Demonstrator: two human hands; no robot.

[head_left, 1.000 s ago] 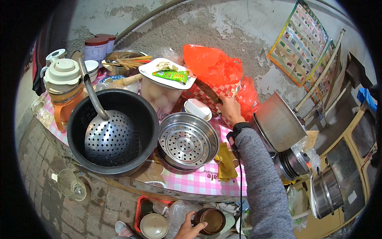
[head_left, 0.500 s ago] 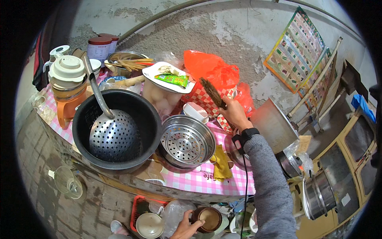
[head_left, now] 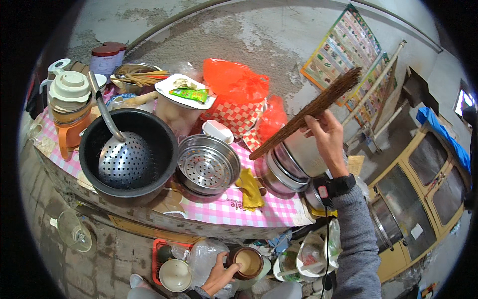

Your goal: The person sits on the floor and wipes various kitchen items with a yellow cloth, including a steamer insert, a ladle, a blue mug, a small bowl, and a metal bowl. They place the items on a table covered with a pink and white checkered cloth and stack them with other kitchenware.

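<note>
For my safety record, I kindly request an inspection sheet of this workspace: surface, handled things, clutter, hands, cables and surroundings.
Surface: pink checked tablecloth, crowded
Handled things: twig brush, raised at a slant; brown pot, open-topped
Clutter: black pot holding a skimmer, steel steamer, red bag, yellow cloth
Hands: right hand grips twig brush; left hand holds brown pot
Cables: black cable hanging beside the grey right sleeve
Surroundings: peeling wall, poster, cabinet with dark panes

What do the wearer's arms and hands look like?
Right hand: ungloved; heathered grey long sleeve, black wrist strap, small black device with a reddish marking, thin black cable hanging below it. Left hand: ungloved; only a bit of cuff shows at the lower edge, details unclear.
</note>
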